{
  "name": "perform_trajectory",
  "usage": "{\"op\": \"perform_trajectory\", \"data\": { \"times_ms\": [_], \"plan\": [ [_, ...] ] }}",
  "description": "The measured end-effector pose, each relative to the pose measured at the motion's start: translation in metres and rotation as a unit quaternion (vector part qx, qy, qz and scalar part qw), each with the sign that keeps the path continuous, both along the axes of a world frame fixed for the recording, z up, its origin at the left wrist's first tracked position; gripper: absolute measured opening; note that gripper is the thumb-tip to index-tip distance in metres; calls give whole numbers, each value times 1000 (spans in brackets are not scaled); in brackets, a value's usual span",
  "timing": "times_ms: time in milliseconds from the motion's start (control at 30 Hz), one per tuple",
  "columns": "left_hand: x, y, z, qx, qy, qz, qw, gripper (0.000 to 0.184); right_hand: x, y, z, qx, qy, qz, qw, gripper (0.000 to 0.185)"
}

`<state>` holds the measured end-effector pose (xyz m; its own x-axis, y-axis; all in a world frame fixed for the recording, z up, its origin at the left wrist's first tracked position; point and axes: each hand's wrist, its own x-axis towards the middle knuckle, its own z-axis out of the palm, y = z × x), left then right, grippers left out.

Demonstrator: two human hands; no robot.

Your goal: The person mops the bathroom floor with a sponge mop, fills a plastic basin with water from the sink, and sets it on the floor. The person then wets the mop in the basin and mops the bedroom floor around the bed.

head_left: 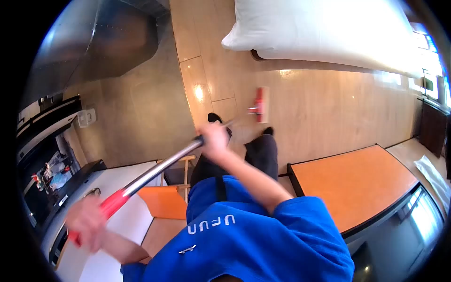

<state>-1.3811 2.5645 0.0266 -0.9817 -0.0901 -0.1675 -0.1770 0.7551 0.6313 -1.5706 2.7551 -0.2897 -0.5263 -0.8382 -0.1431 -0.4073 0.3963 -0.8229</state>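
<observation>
A sponge mop (155, 171) with a silver pole runs slantwise in front of my body. My left hand (87, 223), smeared by motion, is closed around the red grip at the pole's upper end. Further down, my right hand (214, 141) wraps the pole just past a black collar. The mop's red head (259, 104), edged by a pale strip, rests on the wooden floor (319, 108) beyond my feet. Part of the lower pole is hidden by my right hand and blurred.
A bed with white bedding (319, 30) stands ahead. An orange-topped bench (352, 183) is to the right, beside a dark glossy screen (408, 235). A wooden chair with an orange seat (162, 202) and a white desk (117, 178) are at left. A clear bin (86, 118) sits farther left.
</observation>
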Motion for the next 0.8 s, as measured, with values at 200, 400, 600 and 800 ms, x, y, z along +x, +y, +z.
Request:
{"op": "perform_trajectory", "data": {
  "times_ms": [200, 400, 600, 800],
  "plan": [
    [11, -21, 87, 215, 245, 94, 941, 33, 58, -99, 30, -136, -83, 133, 978, 25],
    [2, -42, 79, 341, 237, -86, 906, 23, 3, -54, 53, -126, 47, 122, 983, 21],
    [-69, 32, -129, 407, 234, 154, 870, 22, -130, 30, -53, 176, 219, -63, 958, 43],
    [-39, -35, -193, 480, 183, 110, 851, 24, -98, -26, -85, 344, 132, -46, 928, 50]
  ]
}}
